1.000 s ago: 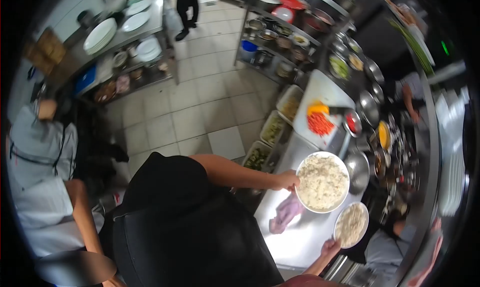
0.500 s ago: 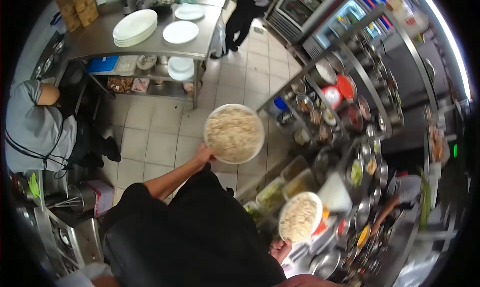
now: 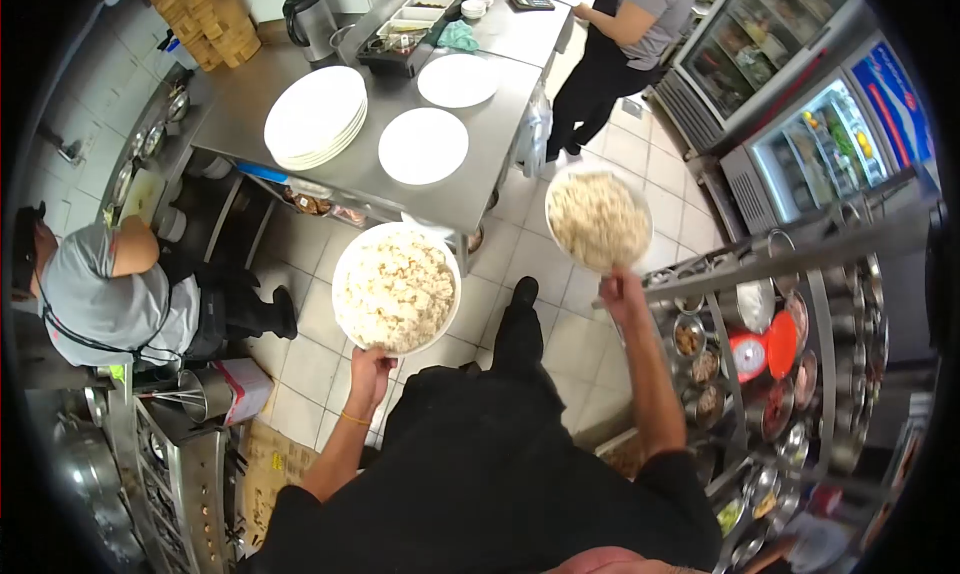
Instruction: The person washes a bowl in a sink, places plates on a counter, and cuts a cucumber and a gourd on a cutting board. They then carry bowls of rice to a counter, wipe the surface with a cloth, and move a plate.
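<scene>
My left hand [image 3: 372, 374] is closed on the near rim of a round white plate [image 3: 455, 319] heaped with pale, rice-like food. Held out at the right, my right hand [image 3: 623, 296] grips the near edge of a second white plate [image 3: 551, 196] bearing similar food, slightly blurred. Both plates are in the air over the tiled floor, apart from each other. Beyond the left plate stands a steel table [image 3: 235, 114] with a stack of white oval plates [image 3: 315, 114] and two single white plates [image 3: 423, 146] [image 3: 458, 80].
A co-worker in grey [image 3: 110, 284] stands at the left counter. Another person [image 3: 600, 64] stands beyond the table, near glass-door fridges [image 3: 820, 144]. Metal shelving [image 3: 825, 344] with bowls runs along the right. A stove [image 3: 190, 474] is at lower left.
The view has turned and moved nearer the steel table. Both plates remain held; the right one has come up from beside the food containers and is now out over the floor.
</scene>
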`<state>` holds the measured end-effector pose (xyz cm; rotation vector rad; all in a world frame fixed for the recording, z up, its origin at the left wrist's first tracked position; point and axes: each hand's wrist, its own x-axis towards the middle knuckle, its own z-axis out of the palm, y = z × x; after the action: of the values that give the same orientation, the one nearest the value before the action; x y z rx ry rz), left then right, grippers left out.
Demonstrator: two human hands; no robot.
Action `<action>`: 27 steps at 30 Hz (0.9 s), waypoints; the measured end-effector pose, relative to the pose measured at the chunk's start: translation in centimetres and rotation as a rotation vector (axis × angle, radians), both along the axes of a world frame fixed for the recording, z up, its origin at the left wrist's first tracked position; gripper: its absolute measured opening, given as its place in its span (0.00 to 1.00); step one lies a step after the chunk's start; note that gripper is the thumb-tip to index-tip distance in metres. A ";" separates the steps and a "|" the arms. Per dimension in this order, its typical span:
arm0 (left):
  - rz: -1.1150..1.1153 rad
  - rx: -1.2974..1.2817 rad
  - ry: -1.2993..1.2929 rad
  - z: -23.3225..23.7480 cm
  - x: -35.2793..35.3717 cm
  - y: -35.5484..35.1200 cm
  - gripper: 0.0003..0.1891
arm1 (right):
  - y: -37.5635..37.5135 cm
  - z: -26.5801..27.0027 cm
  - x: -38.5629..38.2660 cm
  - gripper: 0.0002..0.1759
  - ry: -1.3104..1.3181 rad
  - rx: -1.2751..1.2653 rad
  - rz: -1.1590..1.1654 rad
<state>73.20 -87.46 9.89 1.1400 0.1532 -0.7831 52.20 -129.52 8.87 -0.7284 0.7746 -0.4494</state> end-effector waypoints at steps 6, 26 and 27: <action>0.304 0.023 0.080 -0.6 -1.6 -8.0 0.15 | -22.2 -1.3 22.2 0.10 -0.130 -0.127 0.363; 0.903 0.028 0.071 5.5 -5.3 -25.5 0.18 | -28.5 -0.7 50.6 0.21 0.302 -0.497 1.095; 0.858 0.038 0.065 5.8 -4.8 -26.1 0.17 | -26.9 -0.3 50.4 0.19 0.311 -0.532 1.129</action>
<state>68.42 -113.54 15.65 0.9544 0.6636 -0.0509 102.62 -156.38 8.61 -1.6102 0.4111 0.5242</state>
